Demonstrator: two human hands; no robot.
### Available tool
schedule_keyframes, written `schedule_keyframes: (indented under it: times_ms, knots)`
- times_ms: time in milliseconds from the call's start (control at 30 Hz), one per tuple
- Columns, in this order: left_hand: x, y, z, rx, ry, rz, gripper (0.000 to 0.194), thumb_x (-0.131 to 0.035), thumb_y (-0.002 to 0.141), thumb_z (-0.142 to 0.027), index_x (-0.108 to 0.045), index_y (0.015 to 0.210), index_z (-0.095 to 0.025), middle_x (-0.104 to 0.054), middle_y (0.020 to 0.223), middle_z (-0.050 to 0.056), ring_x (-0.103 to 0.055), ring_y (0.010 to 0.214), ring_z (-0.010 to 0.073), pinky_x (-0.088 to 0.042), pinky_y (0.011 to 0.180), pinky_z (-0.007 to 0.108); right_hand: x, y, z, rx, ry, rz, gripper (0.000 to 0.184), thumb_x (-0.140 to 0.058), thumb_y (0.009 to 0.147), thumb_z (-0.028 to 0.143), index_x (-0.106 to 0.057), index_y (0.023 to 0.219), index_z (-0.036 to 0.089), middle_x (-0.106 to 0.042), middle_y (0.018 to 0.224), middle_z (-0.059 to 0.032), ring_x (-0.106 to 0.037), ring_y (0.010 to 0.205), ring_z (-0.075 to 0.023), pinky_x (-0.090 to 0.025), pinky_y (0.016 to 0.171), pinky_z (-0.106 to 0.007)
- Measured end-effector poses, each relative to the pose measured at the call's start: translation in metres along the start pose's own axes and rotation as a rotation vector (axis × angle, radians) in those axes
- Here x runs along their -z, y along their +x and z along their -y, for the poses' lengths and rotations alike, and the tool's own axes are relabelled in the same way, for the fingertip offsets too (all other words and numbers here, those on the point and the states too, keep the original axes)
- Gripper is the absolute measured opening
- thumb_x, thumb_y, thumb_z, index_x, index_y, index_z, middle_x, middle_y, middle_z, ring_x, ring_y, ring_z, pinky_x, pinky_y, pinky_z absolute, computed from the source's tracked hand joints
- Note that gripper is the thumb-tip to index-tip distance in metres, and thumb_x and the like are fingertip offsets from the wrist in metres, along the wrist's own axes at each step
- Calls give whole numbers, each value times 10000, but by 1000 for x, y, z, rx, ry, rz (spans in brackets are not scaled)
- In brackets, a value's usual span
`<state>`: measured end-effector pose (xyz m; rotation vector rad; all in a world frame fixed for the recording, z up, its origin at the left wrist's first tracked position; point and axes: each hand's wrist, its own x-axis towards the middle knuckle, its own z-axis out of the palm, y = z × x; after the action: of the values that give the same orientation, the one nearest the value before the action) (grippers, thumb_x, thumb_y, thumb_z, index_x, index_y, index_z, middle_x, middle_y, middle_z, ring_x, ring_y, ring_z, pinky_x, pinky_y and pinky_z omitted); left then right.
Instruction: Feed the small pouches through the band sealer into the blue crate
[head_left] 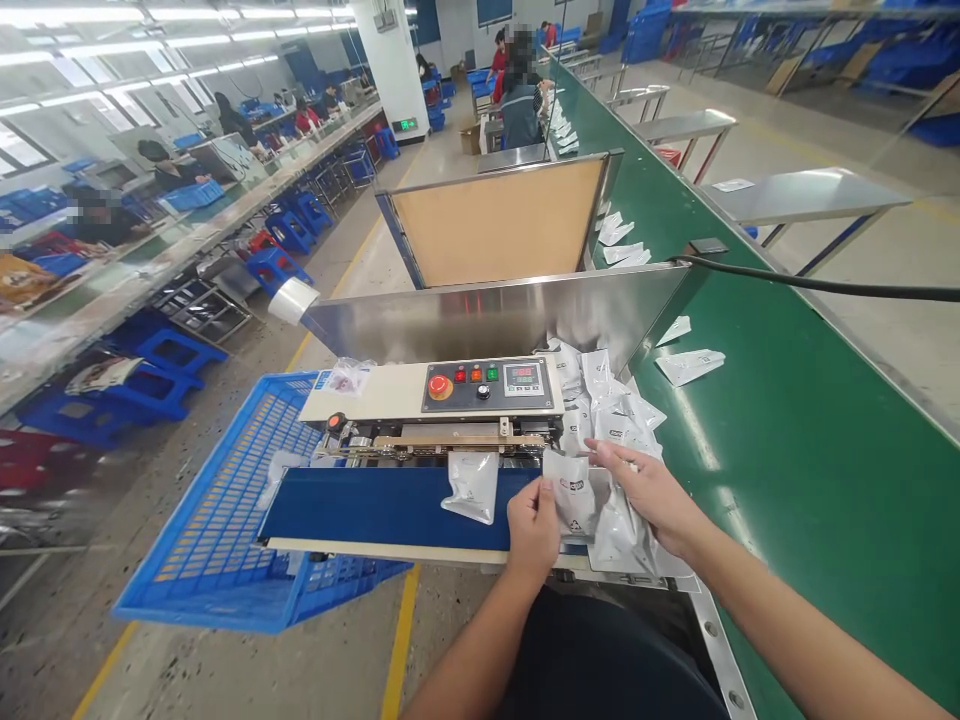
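A white printed plastic pouch (pixel 571 492) hangs upright between my hands, at the right end of the band sealing machine (pixel 375 392). My left hand (pixel 534 530) pinches its left edge, fingers curled closed. At its upper right, my right hand (pixel 637 485) has thumb and fingers closed on the top corner. Another white pouch (pixel 474 485) hangs from the sealing band over the blue conveyor belt (pixel 375 505). A heap of similar pouches (pixel 619 415) lies behind and beside my right hand, partly hidden by it.
A blue plastic basket (pixel 202 545) stands at the machine's left end. Loose pouches (pixel 690 367) lie on the long green conveyor (pixel 810 450) at right. A metal panel (pixel 480 320) rises behind the machine, and a black cable (pixel 825 285) crosses the green conveyor. People sit farther off.
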<state>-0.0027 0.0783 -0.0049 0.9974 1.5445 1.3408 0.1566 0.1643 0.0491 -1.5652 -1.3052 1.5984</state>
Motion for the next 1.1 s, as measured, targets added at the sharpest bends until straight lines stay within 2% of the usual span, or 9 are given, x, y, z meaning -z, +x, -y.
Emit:
schedule_keyframes:
  times_ms: [100, 200, 267, 500, 667, 767, 867, 1000, 1100]
  knots:
    - [-5, 8, 2, -4, -16, -23, 622, -504, 1059, -687, -724, 796, -168, -661, 711, 38, -533, 653, 160, -408, 623, 250, 15, -3, -11, 6, -61, 56, 561, -874, 752, 687, -878, 1057, 216, -835, 1113, -116, -738, 1104, -326, -576, 949, -388]
    - [-9, 11, 4, 11, -25, 58, 559, -543, 1052, -650, -745, 853, -169, -625, 674, 16, -486, 596, 144, -373, 581, 249, 21, -4, -22, 72, -129, 88, 485, -856, 768, 659, -864, 931, 203, -830, 1002, -95, -730, 969, -301, -569, 880, -377]
    - [-15, 14, 9, 35, -2, 47, 552, -560, 1042, -626, -701, 755, -176, -548, 605, -6, -436, 565, 134, -333, 559, 251, 24, -1, -28, 63, -142, 73, 467, -849, 764, 646, -839, 888, 196, -797, 867, -67, -686, 815, -251, -549, 767, -345]
    - [-32, 42, 38, 368, -121, -157, 537, -713, 883, -645, -639, 613, -187, -548, 551, -4, -471, 557, 144, -355, 544, 246, 31, 39, -46, -273, -34, -19, 454, -906, 656, 585, -676, 654, 194, -591, 583, -5, -470, 558, -138, -378, 544, -272]
    - [-2, 48, 46, 362, -143, -280, 512, -762, 850, -655, -740, 704, -164, -709, 672, 62, -668, 694, 224, -509, 637, 287, 2, 58, -34, -238, -166, 84, 407, -909, 692, 549, -715, 662, 192, -572, 581, 6, -449, 563, -133, -370, 548, -263]
    - [26, 30, 45, 279, -83, -420, 469, -743, 907, -619, -826, 963, -160, -824, 988, 138, -770, 989, 308, -605, 837, 358, -9, 50, -22, -184, -184, 85, 419, -839, 768, 598, -744, 697, 197, -639, 647, -21, -531, 609, -156, -425, 588, -272]
    - [42, -1, 38, 104, 37, -549, 464, -667, 1001, -563, -792, 1245, -189, -789, 1291, 166, -740, 1229, 321, -601, 1035, 426, -10, 32, -15, -99, -220, 25, 454, -767, 822, 649, -761, 748, 201, -702, 714, -42, -582, 643, -177, -461, 615, -284]
    - [31, -28, 16, -153, 268, -291, 380, -720, 986, -485, -810, 1239, -216, -783, 1311, 156, -718, 1265, 342, -555, 1141, 504, -20, 14, -10, -3, -218, 8, 492, -758, 811, 685, -791, 847, 195, -740, 726, -52, -592, 625, -191, -466, 592, -291]
    - [14, -25, -3, -174, 275, -106, 366, -729, 982, -448, -822, 1250, -217, -791, 1288, 161, -732, 1214, 346, -578, 1089, 477, -36, 11, -8, 29, -113, -1, 568, -747, 800, 741, -786, 867, 178, -718, 694, -54, -575, 594, -185, -440, 549, -289]
